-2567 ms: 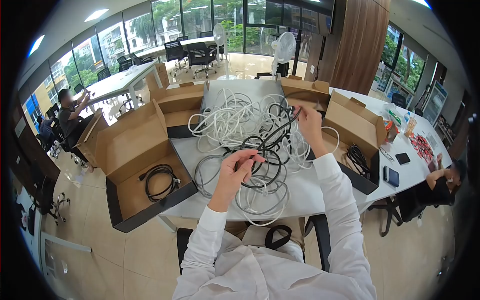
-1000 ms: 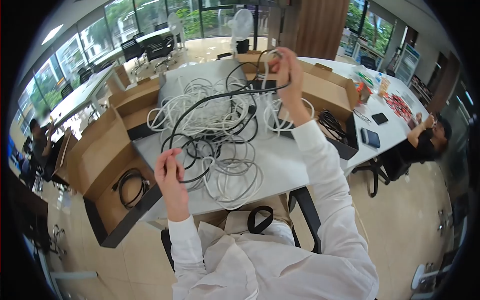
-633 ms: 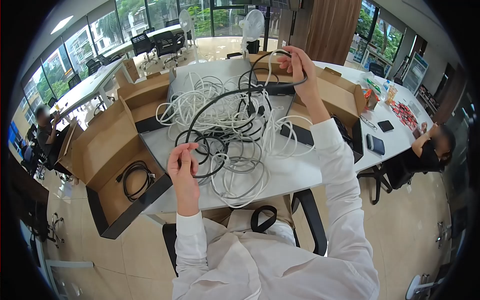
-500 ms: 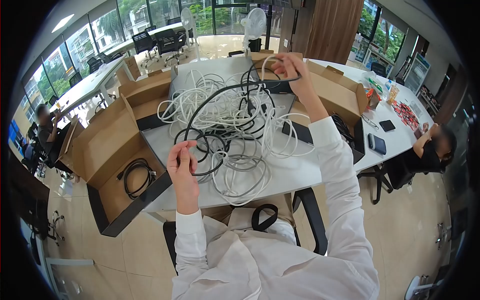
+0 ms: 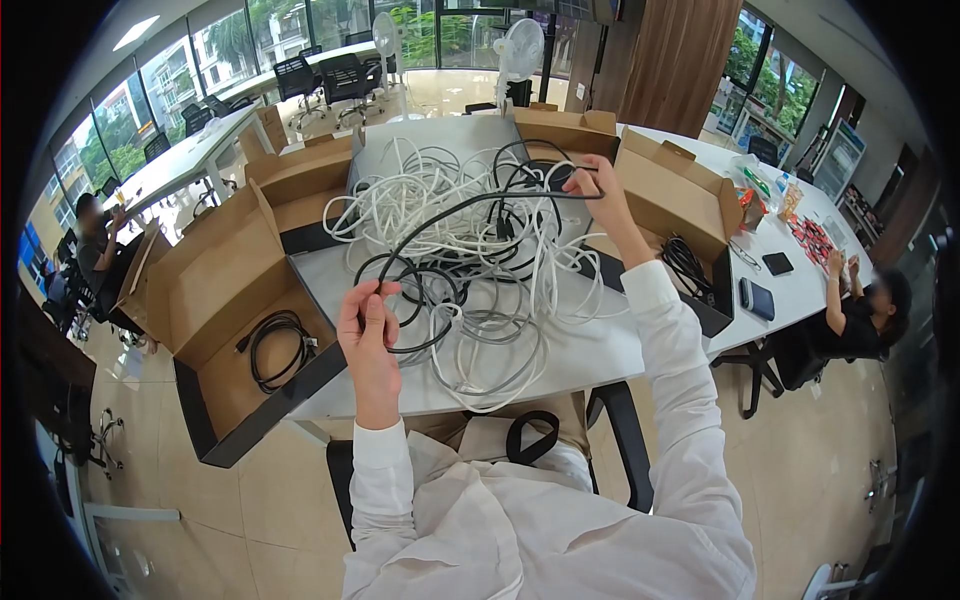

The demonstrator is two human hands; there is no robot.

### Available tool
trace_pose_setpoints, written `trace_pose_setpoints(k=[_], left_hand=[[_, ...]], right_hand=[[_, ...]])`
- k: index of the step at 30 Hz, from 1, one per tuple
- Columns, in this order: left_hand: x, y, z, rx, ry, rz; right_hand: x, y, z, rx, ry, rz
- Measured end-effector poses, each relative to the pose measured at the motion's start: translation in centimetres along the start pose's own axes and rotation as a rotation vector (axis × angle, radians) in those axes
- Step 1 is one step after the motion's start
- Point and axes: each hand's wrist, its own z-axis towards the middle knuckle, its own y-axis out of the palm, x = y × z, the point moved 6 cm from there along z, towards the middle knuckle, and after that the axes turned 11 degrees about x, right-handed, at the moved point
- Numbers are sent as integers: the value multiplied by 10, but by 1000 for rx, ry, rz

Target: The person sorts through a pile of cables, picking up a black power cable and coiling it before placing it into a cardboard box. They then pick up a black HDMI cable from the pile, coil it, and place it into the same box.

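Note:
A black cable (image 5: 455, 206) arcs between my two hands above the table. My left hand (image 5: 370, 318), at the near left of the pile, pinches it where it curls into loops. On the far right, my right hand (image 5: 596, 190) has its fingers closed round another stretch of the same cable. Beneath lies a tangled heap of white cables (image 5: 420, 190), with grey cable loops (image 5: 490, 335) at its near side and more black strands mixed in. Where the black cable's ends lie cannot be made out.
An open cardboard box (image 5: 215, 400) on the left holds a coiled black cable (image 5: 275, 350). Another open box (image 5: 715, 310) on the right contains bundled black cables (image 5: 685, 265). Further right are a dark wallet (image 5: 757, 299), a phone (image 5: 777, 263) and a seated person (image 5: 860, 320).
My right hand has come down and nearer; the white cable loop beside it has dropped away. My left hand keeps its pinch on the black cable. The view has shifted slightly.

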Motion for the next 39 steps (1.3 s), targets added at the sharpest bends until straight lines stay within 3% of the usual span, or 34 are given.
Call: trace_pose_setpoints(k=[6, 10, 13, 16, 19, 22, 25, 28, 31, 33, 35, 39], left_hand=[[-5, 4, -1, -15, -8, 7], [-4, 3, -1, -13, 1, 17], [-5, 1, 0, 6, 3, 22], [-5, 1, 0, -1, 4, 19], [-5, 1, 0, 0, 5, 20], [-4, 2, 0, -9, 6, 15], [-4, -1, 1, 11, 0, 5], [-3, -2, 2, 15, 9, -3], [-3, -5, 2, 27, 8, -8], [-3, -4, 2, 23, 3, -3], [-2, -4, 1, 26, -3, -2], [-2, -4, 0, 41, -8, -3]], right_hand=[[13, -1, -23, -105, 131, 60], [16, -8, -22, -67, 59, -131], [2, -9, -27, 69, -292, -255], [-3, -12, -29, 31, -199, -382], [-1, -11, -34, 68, -543, -483], [-9, -11, -39, 119, -732, -591], [-26, -13, -40, 26, -492, -332], [-43, -11, -43, 49, -653, -373], [-47, -12, -40, -2, -613, -403], [-58, -11, -41, -2, -827, -524], [-63, -10, -42, -21, -899, -581], [-67, -8, -42, -78, -714, -547]])
